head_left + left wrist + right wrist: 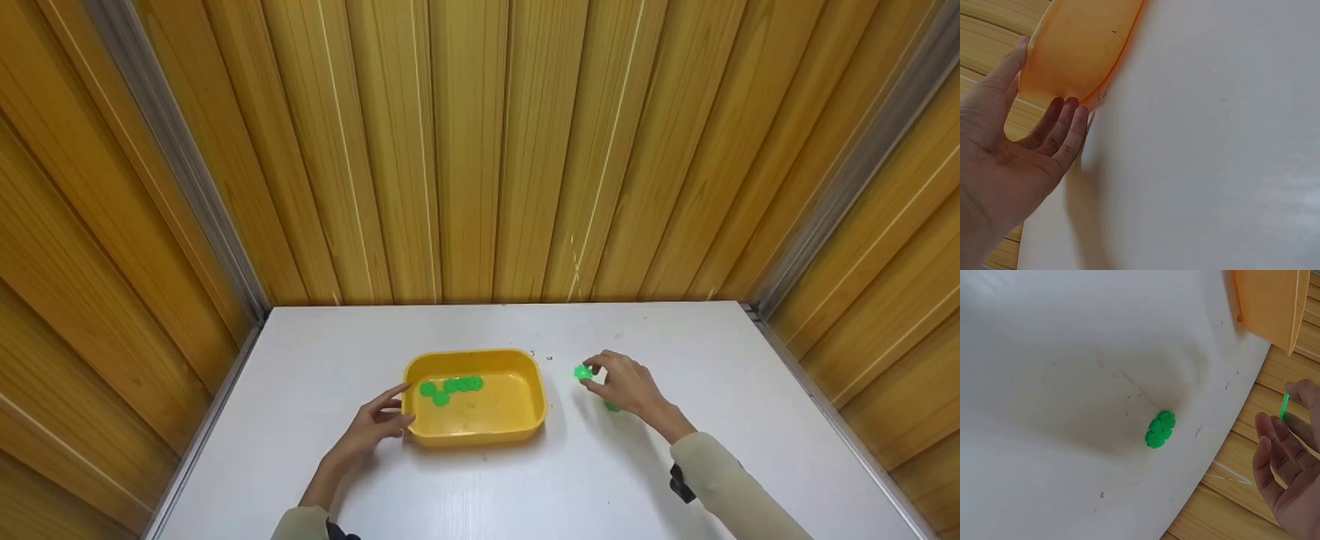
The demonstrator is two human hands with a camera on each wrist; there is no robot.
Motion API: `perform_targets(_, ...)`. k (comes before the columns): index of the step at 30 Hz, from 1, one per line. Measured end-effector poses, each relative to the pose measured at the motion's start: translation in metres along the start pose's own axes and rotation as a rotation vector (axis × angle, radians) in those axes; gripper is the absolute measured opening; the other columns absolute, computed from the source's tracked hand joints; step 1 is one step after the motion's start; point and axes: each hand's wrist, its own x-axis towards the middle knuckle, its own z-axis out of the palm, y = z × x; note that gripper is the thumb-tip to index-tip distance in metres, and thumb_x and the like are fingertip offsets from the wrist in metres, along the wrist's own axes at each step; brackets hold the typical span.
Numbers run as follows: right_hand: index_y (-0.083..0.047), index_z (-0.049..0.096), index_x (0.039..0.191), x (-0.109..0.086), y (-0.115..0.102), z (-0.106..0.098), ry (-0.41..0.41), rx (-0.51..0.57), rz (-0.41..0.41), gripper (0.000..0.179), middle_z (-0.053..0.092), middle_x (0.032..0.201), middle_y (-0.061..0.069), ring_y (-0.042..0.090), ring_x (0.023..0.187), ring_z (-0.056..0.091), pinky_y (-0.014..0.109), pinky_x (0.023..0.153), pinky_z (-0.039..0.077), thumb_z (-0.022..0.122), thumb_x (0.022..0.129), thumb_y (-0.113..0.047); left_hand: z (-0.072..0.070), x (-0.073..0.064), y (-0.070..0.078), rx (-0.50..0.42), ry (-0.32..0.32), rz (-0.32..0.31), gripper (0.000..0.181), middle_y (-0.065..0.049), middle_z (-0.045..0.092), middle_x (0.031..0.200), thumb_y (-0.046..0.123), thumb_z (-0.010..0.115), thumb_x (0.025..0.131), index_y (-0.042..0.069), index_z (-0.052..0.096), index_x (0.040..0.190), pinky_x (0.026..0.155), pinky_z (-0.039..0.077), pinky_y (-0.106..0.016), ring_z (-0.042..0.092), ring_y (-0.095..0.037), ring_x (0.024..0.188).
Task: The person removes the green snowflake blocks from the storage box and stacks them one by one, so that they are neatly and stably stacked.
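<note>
Above the white table (337,337), your right hand (628,384) pinched a green piece (581,372) right of the yellow tray (495,417) your left hand (370,424) touched with relaxed fingers, a transfer step likely needing a leftward carry.

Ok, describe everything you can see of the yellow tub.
The yellow tub is a shallow, open, round-cornered rectangle, apparently plastic, with a thin rim and dark specks on its outer wall. It sits upright on the white table, green flower-shaped pieces lying toward its left side. The left hand touches its left end.
</note>
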Motion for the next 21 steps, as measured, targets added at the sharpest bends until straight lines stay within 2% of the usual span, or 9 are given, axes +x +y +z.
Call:
perform_targets(8, -0.004, 0.077, 0.108, -0.011, 0.026, 0.001, -0.036, -0.006, 0.046, 0.026, 0.072, 0.095, 0.008, 0.013, 0.074, 0.063, 0.031, 0.061, 0.054, 0.080, 0.088, -0.020, 0.000, 0.001, -0.001, 0.019, 0.007, -0.015, 0.067, -0.027, 0.051, 0.140, 0.028, 0.071, 0.097, 0.014, 0.043, 0.156, 0.092, 0.060, -0.036, 0.066, -0.020, 0.110)
perform_targets(11, -0.004, 0.076, 0.109, -0.016, 0.033, 0.002, -0.045, 0.004, 0.075, 0.026, 0.072, 0.099, 0.009, 0.014, 0.076, 0.063, 0.031, 0.062, 0.053, 0.080, 0.089, -0.020, 0.000, 0.001, -0.002, 0.024, 0.002, -0.001, 0.067, -0.027, 0.051, 0.140, 0.029, 0.071, 0.097, 0.013, 0.043, 0.156, 0.092, 0.060, -0.035, 0.066, -0.021, 0.111)
perform_targets(21, -0.003, 0.075, 0.112, -0.025, 0.048, 0.004, -0.073, 0.023, 0.102, 0.029, 0.071, 0.107, 0.012, 0.020, 0.082, 0.068, 0.041, 0.071, 0.058, 0.078, 0.091, -0.023, -0.002, 0.002, -0.004, -0.002, -0.012, 0.009, 0.066, -0.028, 0.050, 0.141, 0.025, 0.070, 0.098, 0.013, 0.042, 0.157, 0.094, 0.060, -0.040, 0.065, -0.022, 0.112)
